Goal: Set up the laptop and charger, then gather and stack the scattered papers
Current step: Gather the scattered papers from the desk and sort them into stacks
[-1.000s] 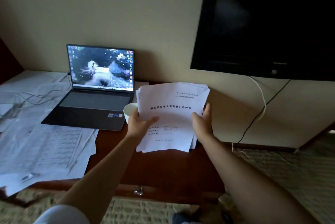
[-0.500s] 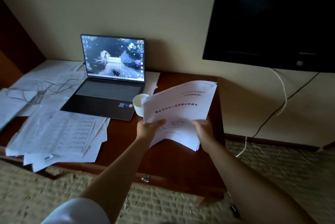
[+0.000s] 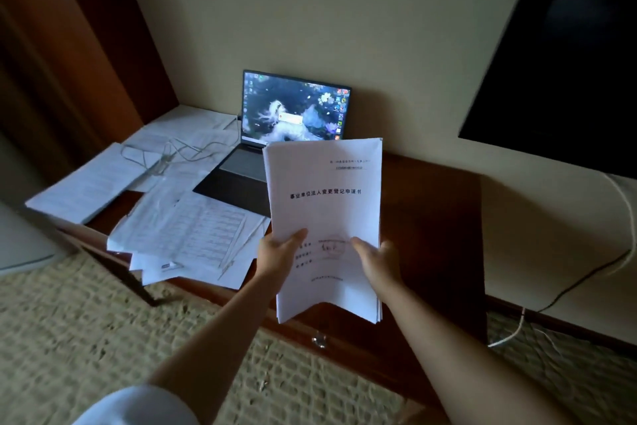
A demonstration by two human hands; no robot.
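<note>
The top sheet of the paper stack [image 3: 324, 204] carries a bold printed heading across its middle: 事业单位法人变更登记申请书. At its 1 o'clock corner sit two lines of small print, too fine to read. Toward 6 o'clock are short form labels and a faint round stamp, also unreadable. The laptop [image 3: 293, 107] screen shows desktop icons whose captions are too small to make out.

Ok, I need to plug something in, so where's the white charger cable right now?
In the head view the white charger cable lies tangled on the scattered papers at the desk's left, just left of the open laptop.
</note>
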